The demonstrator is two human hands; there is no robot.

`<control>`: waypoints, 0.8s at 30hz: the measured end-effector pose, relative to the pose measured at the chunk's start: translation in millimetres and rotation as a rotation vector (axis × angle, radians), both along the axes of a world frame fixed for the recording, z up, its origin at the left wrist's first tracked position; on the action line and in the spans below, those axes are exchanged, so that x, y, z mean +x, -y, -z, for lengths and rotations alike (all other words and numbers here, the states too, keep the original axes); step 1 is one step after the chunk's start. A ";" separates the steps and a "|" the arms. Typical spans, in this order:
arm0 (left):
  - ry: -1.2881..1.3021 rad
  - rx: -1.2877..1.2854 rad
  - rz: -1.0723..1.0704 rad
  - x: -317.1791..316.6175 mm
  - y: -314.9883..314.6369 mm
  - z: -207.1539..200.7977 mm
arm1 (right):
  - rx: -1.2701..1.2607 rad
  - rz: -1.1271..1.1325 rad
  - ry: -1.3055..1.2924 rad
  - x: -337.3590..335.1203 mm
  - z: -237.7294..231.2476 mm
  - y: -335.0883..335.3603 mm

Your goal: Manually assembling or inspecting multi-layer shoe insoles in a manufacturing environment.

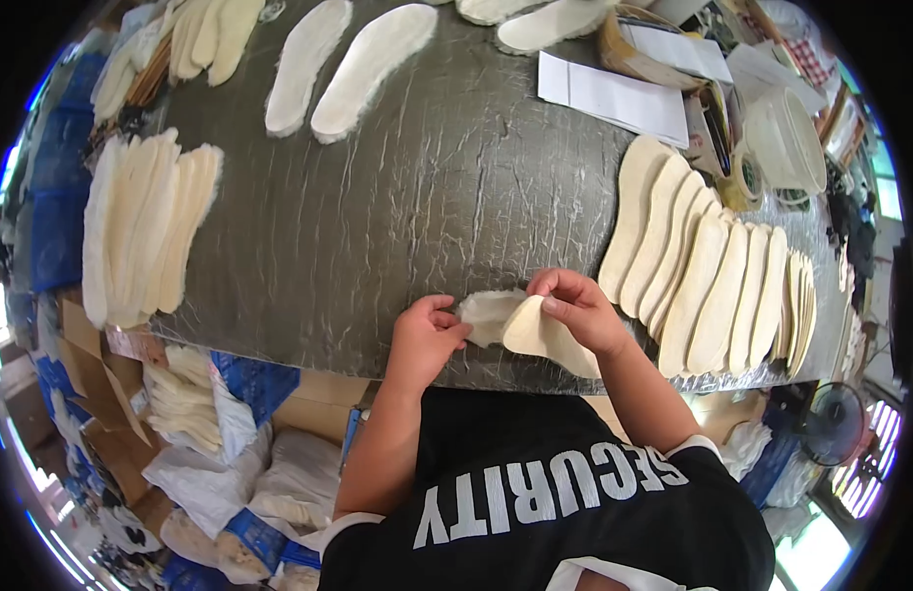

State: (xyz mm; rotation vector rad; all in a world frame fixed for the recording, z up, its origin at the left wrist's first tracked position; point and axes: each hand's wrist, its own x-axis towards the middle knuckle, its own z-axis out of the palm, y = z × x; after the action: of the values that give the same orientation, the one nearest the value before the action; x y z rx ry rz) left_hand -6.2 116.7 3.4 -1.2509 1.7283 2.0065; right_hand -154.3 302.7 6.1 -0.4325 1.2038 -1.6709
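Note:
Near the table's front edge, a cream insole (pixel 545 337) lies slantwise, its tip pinched between the thumb and fingers of my right hand (pixel 581 307). Partly under it is a white fluffy insole (pixel 488 315). My left hand (pixel 429 337) has its fingers curled at the left edge of this fluffy piece, with the fingertips touching or gripping it. Close to my right hand, a fanned row of cream insoles (pixel 708 286) overlaps along the right side of the table.
The dark, creased tabletop (pixel 377 217) spreads in front of me. A fluffy insole stack (pixel 146 231) stands at the left. Two white insoles (pixel 372 69) lie at the far side, near white paper sheets (pixel 614 97) and a clear plastic container (pixel 786 138). Below left are bags (pixel 215 483).

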 end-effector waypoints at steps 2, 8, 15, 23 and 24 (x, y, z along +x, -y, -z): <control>-0.155 -0.070 0.033 4.6 -3.0 13.6 | 0.002 -0.011 0.007 1.5 2.6 -2.3; -0.380 -0.641 -0.037 7.4 -10.1 20.6 | 0.099 0.040 0.013 5.4 3.5 -6.2; -0.688 -0.983 0.496 -6.1 -6.5 -16.6 | 0.066 0.011 0.062 3.4 11.0 0.2; -0.649 -1.099 0.813 2.2 9.2 -3.0 | 0.106 -0.122 -0.062 -4.0 15.5 4.6; -0.674 -1.116 0.782 2.9 8.7 -0.5 | 0.106 -0.121 -0.062 -3.6 14.7 5.4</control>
State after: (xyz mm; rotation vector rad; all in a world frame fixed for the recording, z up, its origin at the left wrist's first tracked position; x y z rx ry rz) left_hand -3.3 108.1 3.9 0.1808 3.1466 0.9542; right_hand -157.9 297.3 -8.7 -0.4840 1.2799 -1.4925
